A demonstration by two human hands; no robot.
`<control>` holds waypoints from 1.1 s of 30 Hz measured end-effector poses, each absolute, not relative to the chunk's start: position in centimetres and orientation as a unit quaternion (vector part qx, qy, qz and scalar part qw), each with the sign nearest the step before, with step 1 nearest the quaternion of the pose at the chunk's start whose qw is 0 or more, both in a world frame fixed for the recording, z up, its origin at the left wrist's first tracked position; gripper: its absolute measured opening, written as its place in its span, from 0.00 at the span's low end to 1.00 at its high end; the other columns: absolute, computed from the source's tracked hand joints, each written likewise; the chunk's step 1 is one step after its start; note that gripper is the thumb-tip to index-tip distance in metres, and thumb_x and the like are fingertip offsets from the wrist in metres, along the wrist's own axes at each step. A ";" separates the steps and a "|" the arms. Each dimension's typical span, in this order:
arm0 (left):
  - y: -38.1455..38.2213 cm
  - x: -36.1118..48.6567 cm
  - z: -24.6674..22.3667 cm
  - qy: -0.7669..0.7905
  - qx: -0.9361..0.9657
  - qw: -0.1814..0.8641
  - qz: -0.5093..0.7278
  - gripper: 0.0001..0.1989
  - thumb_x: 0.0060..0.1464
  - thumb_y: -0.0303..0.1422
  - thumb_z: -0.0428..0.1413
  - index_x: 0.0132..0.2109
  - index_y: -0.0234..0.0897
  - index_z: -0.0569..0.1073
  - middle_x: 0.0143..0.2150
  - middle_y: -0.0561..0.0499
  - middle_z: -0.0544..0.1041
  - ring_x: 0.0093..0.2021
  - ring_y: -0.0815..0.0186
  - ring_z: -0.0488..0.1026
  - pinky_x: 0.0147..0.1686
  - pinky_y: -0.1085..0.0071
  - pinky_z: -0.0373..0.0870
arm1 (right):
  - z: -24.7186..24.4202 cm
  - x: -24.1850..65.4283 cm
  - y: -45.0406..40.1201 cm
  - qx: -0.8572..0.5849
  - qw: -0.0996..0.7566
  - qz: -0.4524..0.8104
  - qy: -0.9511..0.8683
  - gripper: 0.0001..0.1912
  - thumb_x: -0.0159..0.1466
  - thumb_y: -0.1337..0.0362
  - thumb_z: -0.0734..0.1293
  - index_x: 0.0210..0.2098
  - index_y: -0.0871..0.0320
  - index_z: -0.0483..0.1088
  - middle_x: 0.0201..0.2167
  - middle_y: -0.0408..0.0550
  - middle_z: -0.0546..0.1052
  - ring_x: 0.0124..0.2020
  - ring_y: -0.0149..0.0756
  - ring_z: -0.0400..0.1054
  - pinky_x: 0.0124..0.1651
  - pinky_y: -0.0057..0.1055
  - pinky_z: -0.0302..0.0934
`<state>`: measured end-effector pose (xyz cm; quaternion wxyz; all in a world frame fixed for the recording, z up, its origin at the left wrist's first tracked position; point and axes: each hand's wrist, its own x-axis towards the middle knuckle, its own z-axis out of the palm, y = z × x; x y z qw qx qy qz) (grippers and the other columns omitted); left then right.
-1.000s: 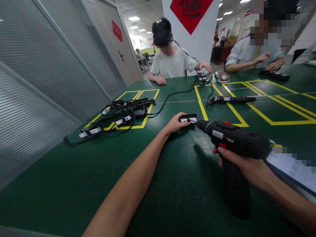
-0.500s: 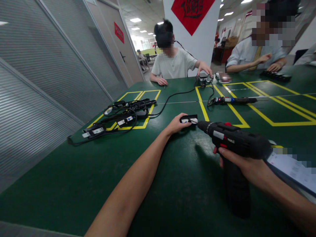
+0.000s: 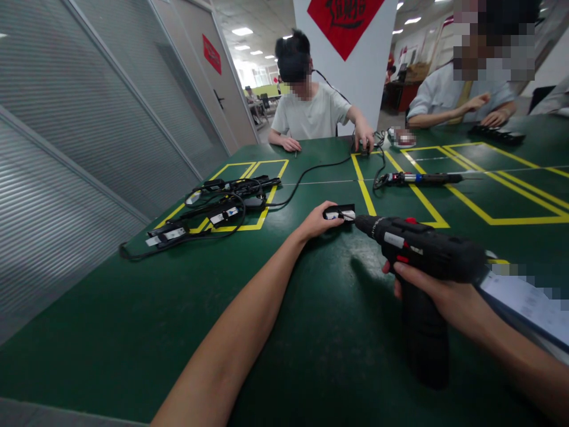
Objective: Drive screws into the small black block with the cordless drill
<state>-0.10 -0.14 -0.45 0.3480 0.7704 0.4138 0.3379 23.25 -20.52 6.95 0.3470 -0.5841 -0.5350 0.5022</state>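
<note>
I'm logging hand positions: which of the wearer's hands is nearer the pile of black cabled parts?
Left. The left hand, holding a small part, is right of the pile; the right hand, holding the drill, is farther right and nearer the camera.

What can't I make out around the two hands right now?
All in the head view:
- Black part, left end: covered by the left hand.
- Whether the tip of the drill touches the part: too small to tell.
- Right hand: fingers partly behind the drill.
- Paper: cut by the right edge, partly pixelated.
</note>
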 end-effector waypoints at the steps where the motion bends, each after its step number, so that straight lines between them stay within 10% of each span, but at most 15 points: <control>1: -0.1 -0.1 -0.4 0.414 0.770 0.349 0.337 0.26 0.46 0.42 0.60 0.50 0.35 0.68 0.38 0.51 0.73 0.34 0.68 0.69 0.34 0.73 0.66 | 6.9 23.2 -20.5 -0.581 0.349 0.503 -0.535 0.15 0.61 0.50 0.65 0.38 0.53 0.74 0.26 0.45 0.77 0.29 0.38 0.70 0.34 0.36 0.62; 33: -0.4 -0.1 -0.1 0.420 0.767 0.361 0.323 0.26 0.44 0.40 0.60 0.50 0.34 0.67 0.39 0.50 0.72 0.35 0.68 0.68 0.35 0.73 0.65 | 6.8 23.5 -20.4 -0.575 0.348 0.483 -0.561 0.15 0.61 0.51 0.65 0.31 0.55 0.74 0.26 0.44 0.76 0.29 0.35 0.70 0.34 0.33 0.61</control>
